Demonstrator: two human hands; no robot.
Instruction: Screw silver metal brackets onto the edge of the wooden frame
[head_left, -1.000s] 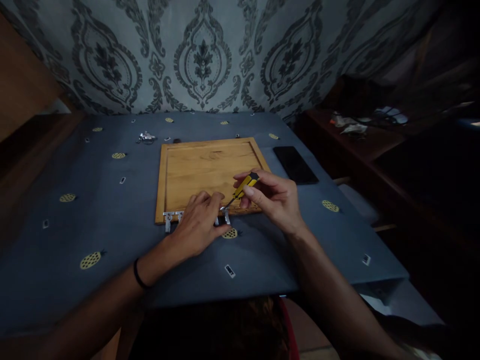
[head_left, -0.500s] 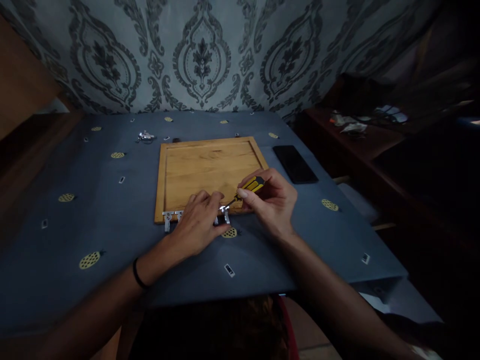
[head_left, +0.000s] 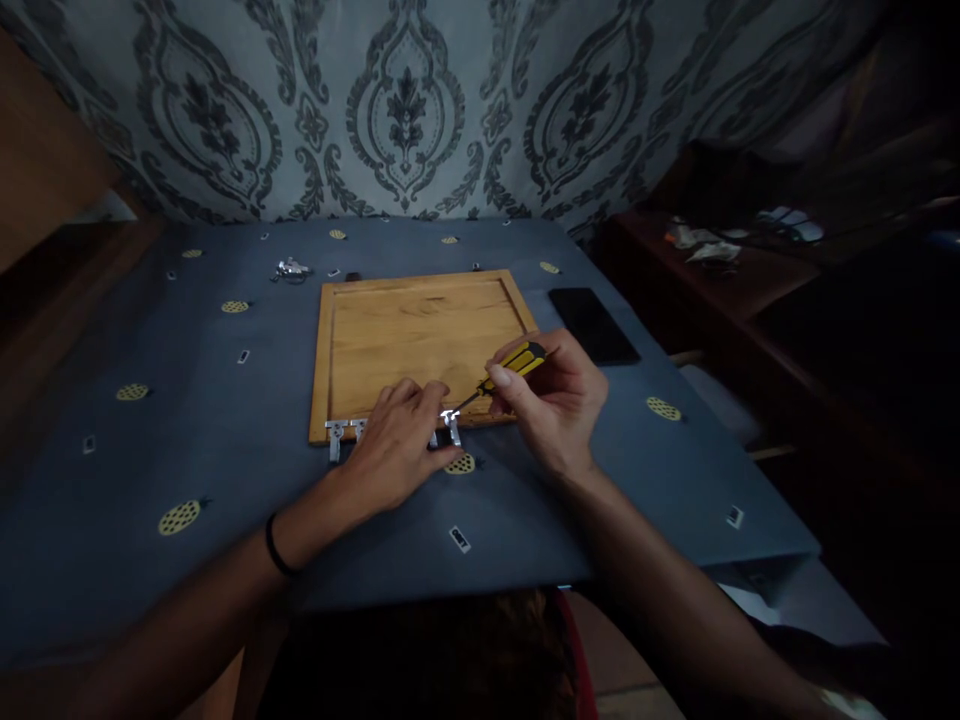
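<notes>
A framed wooden panel lies on the blue patterned tablecloth. Along its near edge sit metal hinges, one at the left corner and another right of my left hand. My left hand rests over the near edge, fingers on the wood, thumb low beside the right hinge; whatever its fingers press is partly hidden. My right hand is closed on a yellow-and-black screwdriver, its shaft slanting down left with the tip at the right hinge.
A black phone lies right of the panel. Small metal parts sit behind it at the left. A patterned curtain hangs behind the table. On the right, a dark red surface holds crumpled items.
My right hand and the screwdriver handle have moved slightly right, away from the hinge, while the tip stays near it. My left hand is nearly unmoved.
</notes>
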